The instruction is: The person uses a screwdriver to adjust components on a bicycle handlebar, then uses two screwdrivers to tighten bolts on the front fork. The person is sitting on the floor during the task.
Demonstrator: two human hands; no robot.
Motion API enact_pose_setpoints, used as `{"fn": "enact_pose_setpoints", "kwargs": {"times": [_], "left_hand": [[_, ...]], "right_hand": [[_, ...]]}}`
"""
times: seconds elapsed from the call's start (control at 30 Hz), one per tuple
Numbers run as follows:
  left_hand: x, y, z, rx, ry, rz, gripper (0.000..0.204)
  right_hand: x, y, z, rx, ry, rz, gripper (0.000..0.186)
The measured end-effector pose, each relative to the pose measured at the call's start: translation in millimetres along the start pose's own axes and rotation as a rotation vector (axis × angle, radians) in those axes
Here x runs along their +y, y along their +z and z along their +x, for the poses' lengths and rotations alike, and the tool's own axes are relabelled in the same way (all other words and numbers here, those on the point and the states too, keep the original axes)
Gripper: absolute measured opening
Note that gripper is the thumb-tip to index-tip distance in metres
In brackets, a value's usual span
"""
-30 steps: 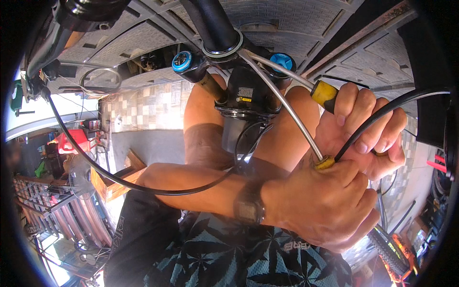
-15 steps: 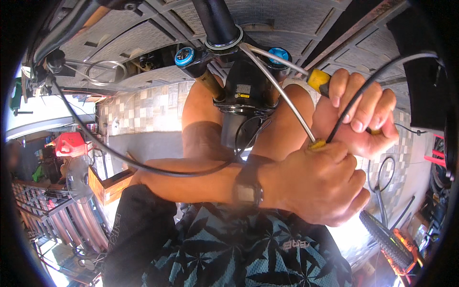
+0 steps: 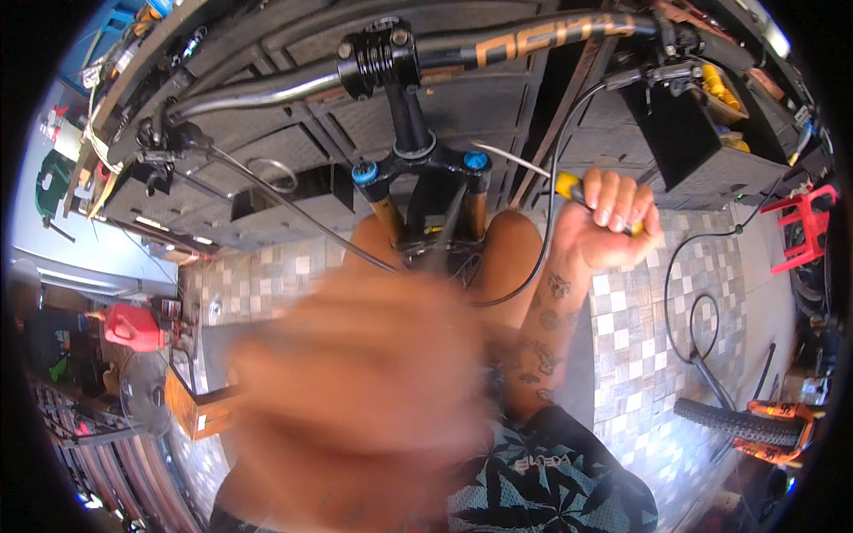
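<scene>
My right hand point(image 3: 613, 213) is raised on the right, fingers wrapped round the yellow and black handle of a screwdriver point(image 3: 566, 185). Its thin metal shaft points left, toward the fork. Close to the camera, my left hand point(image 3: 364, 382) is badly smeared by motion. A blurred metal shaft point(image 3: 450, 222) rises from it, apparently the second screwdriver; its handle is hidden. Beyond stands a bicycle fork point(image 3: 418, 164) with blue top caps, between my knees. Above it are the stem point(image 3: 378, 58) and handlebar point(image 3: 258, 93). A black cable point(image 3: 553, 191) loops down beside my right hand.
Dark drawers point(image 3: 480, 107) line the far side; an open one point(image 3: 711, 133) holds yellow items. On the right are a red stool point(image 3: 800, 231), a hose-like loop point(image 3: 668, 275) and a knobby tyre point(image 3: 737, 422). A red jug point(image 3: 133, 327) and wooden box point(image 3: 191, 404) stand left.
My hands were together at the right, each gripping a screwdriver. My left hand has swung left and toward the camera. The view has tilted up, bringing the handlebar in.
</scene>
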State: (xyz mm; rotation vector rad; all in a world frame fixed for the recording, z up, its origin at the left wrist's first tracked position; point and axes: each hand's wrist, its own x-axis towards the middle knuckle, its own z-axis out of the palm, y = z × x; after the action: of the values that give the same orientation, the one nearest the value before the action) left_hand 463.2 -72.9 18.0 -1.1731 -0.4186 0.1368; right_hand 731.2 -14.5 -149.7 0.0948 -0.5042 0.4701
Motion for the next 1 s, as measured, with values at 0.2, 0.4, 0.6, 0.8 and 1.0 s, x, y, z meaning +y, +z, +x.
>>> {"fn": "enact_pose_setpoints", "kwargs": {"times": [0.2, 0.4, 0.6, 0.8, 1.0], "left_hand": [[-33.2, 105.0, -118.7, -0.687, 1.041, 2.404, 0.043], [32.0, 69.4, -45.8, 0.240, 0.724, 2.583, 0.057], [56.3, 73.6, 51.7, 0.094, 1.002, 1.936, 0.051], [69.2, 82.3, 23.0, 0.079, 1.188, 2.046, 0.053], [79.3, 110.0, -54.6, -0.073, 1.386, 2.068, 0.040]], "right_hand": [[-76.4, 32.8, 2.6, 0.092, 0.012, -0.686, 0.040], [-35.7, 32.9, 25.6, -0.146, 0.540, -0.956, 0.049], [10.9, 55.4, 51.1, -0.322, 0.473, -0.478, 0.042], [10.8, 104.8, 25.3, -0.520, 0.508, -0.500, 0.028], [34.2, 159.0, -45.2, -0.851, 0.449, -0.441, 0.042]]}}
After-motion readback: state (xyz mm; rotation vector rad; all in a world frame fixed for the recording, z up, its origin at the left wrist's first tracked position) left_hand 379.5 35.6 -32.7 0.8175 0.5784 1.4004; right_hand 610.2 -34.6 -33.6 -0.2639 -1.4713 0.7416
